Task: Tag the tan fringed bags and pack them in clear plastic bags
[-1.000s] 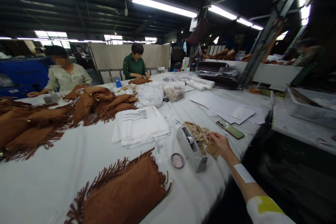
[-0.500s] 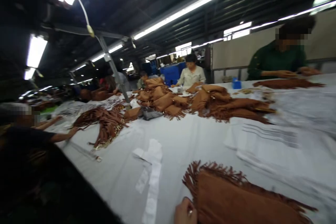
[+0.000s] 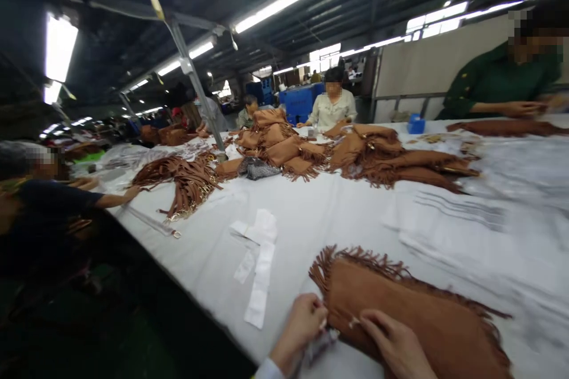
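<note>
A brown fringed bag point(image 3: 413, 308) lies flat on the white-covered table in front of me, its fringe along the far and side edges. At its left corner is my left hand point(image 3: 300, 325), fingers curled and pressed together; what they grip is hidden. Crumpled clear plastic point(image 3: 320, 346) shows just below that hand. My right hand point(image 3: 395, 340) reaches over the bag's near side with thumb and finger pinched. A tiny pale, shiny bit point(image 3: 354, 322) sits at those fingertips, too small to name.
White paper strips point(image 3: 261, 272) lie left of the bag. Beyond are brown straps with metal clasps point(image 3: 182, 183), a heap of brown bags point(image 3: 280, 145), a dark plastic bag point(image 3: 258, 168) and white sheets point(image 3: 462, 219). A metal post point(image 3: 198, 86) rises behind. Co-workers sit around the table.
The view has tilted down and shifted slightly left. My right hand has come into sight over the bag, and more of my left hand shows at the bag's corner.
</note>
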`<act>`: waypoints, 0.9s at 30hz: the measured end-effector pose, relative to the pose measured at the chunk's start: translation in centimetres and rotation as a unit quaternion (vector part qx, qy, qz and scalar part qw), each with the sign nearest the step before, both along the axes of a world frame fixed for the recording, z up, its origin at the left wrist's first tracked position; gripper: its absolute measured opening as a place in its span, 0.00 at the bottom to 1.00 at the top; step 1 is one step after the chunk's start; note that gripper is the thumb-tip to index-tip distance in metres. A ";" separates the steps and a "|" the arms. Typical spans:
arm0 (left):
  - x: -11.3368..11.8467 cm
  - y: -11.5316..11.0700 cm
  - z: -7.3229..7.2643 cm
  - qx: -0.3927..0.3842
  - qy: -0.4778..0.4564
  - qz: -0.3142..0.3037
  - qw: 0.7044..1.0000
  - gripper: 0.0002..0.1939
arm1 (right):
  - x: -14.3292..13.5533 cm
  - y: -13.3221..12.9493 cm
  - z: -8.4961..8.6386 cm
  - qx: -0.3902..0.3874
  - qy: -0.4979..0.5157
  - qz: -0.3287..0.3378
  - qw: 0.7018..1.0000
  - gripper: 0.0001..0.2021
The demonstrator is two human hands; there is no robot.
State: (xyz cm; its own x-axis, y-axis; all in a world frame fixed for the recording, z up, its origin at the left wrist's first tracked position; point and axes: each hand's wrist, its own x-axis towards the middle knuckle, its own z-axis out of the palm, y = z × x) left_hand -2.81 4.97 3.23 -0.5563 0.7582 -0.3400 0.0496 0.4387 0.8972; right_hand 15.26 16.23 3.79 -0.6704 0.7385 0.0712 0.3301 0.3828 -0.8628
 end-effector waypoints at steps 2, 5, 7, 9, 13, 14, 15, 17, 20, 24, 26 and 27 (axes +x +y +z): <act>-0.3 -0.5 -0.6 0.004 -0.068 -0.010 0.998 0.14 | -1.0 -0.8 0.2 0.001 0.007 -0.002 1.000 0.17; -0.6 -1.3 -1.3 0.018 -0.143 -0.015 0.989 0.19 | -1.3 -1.0 0.1 -0.032 0.004 -0.017 0.999 0.16; -0.6 -1.6 -1.5 0.023 -0.176 -0.013 0.984 0.21 | -1.2 -1.0 0.1 -0.071 0.014 -0.031 0.997 0.15; -0.6 -1.8 -1.4 0.027 -0.198 -0.010 0.980 0.22 | -1.5 -1.2 0.3 -0.112 0.034 -0.038 0.992 0.15; -0.7 -1.6 -1.5 0.042 -0.226 -0.004 0.973 0.25 | -3.3 -2.5 0.8 -0.145 0.073 -0.032 0.986 0.15; -0.7 -1.6 -1.6 0.045 -0.232 -0.002 0.972 0.25 | -3.8 -2.8 0.8 -0.134 0.076 -0.033 0.988 0.15; -0.8 -1.5 -1.7 0.046 -0.236 0.001 0.971 0.25 | -4.3 -3.1 0.8 -0.117 0.073 -0.033 0.990 0.14; -0.9 -1.5 -1.9 0.047 -0.244 0.005 0.969 0.25 | -5.0 -3.5 0.8 -0.071 0.060 -0.022 0.995 0.12; -1.1 -1.5 -1.9 0.048 -0.256 0.000 0.966 0.24 | -5.4 -3.6 0.6 0.009 0.041 0.021 0.999 0.11; -1.2 -1.6 -1.6 0.053 -0.264 -0.018 0.963 0.23 | -5.3 -3.7 0.4 0.078 0.028 0.064 0.995 0.12; -1.2 -1.6 -1.5 0.052 -0.265 -0.026 0.962 0.23 | -5.4 -3.8 0.3 0.092 0.023 0.076 0.993 0.12; -1.3 -1.6 -1.4 0.052 -0.265 -0.030 0.962 0.23 | -5.5 -3.8 0.3 0.097 0.020 0.081 0.992 0.12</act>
State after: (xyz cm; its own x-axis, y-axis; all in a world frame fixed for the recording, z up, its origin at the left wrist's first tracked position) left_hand -4.08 3.35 1.79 -0.2793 0.8286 -0.4852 -0.4048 0.3566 0.8420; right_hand 9.81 12.43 4.06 -0.7726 0.5916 0.2302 0.2177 0.5875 -0.7794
